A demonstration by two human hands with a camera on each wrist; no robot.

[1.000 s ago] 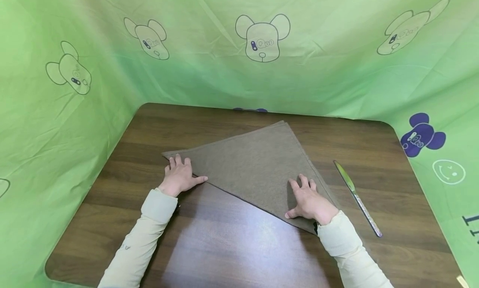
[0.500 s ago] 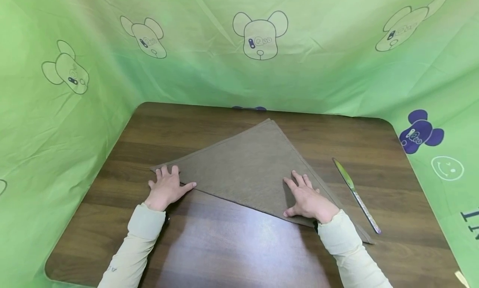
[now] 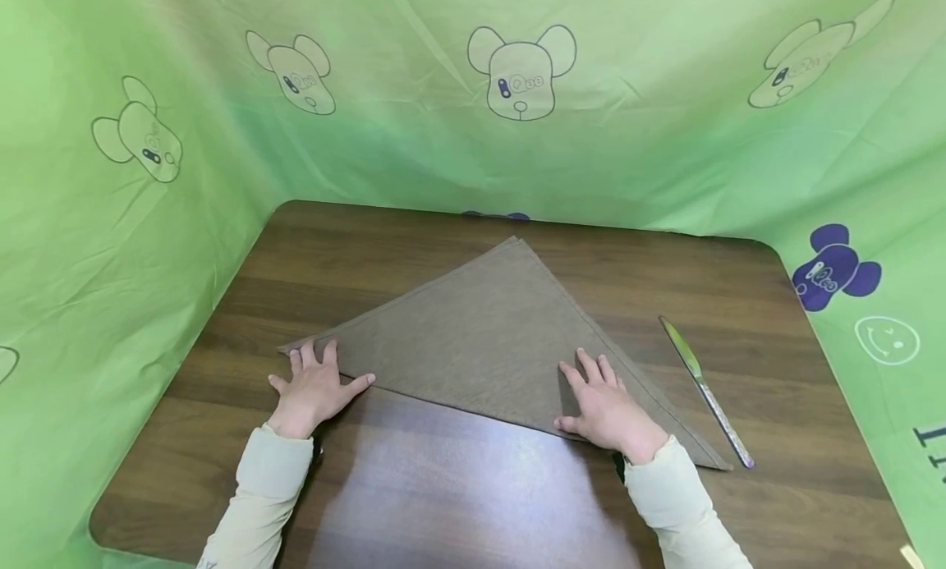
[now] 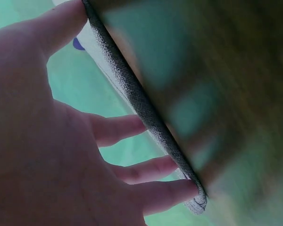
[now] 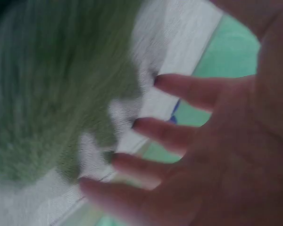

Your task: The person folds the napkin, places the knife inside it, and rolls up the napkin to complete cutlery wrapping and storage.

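A brown cloth point(image 3: 473, 331), folded into a triangle, lies flat with its tip toward the back and its long folded edge toward the person. The left hand point(image 3: 314, 391) rests with spread fingers at the cloth's left corner, its thumb along the folded edge. In the left wrist view, the fingertips touch the rolled-looking edge of the cloth point(image 4: 132, 89). On the cloth's right part lies the right hand point(image 3: 608, 411), fingers spread and fingertips touching the fabric point(image 5: 118, 113). Neither hand grips anything. Sleeves and wrist hide parts of the right corner.
A table knife point(image 3: 702, 380) with a patterned handle lies right of the cloth, close to its right corner. The wooden table point(image 3: 199, 470) has rounded corners. Green printed curtains point(image 3: 369, 142) stand behind it and at both sides.
The left hand has moved left and toward the person, and the cloth has turned and shifted left with it. The cloth's right corner now shows beyond the right sleeve. The knife stays put.
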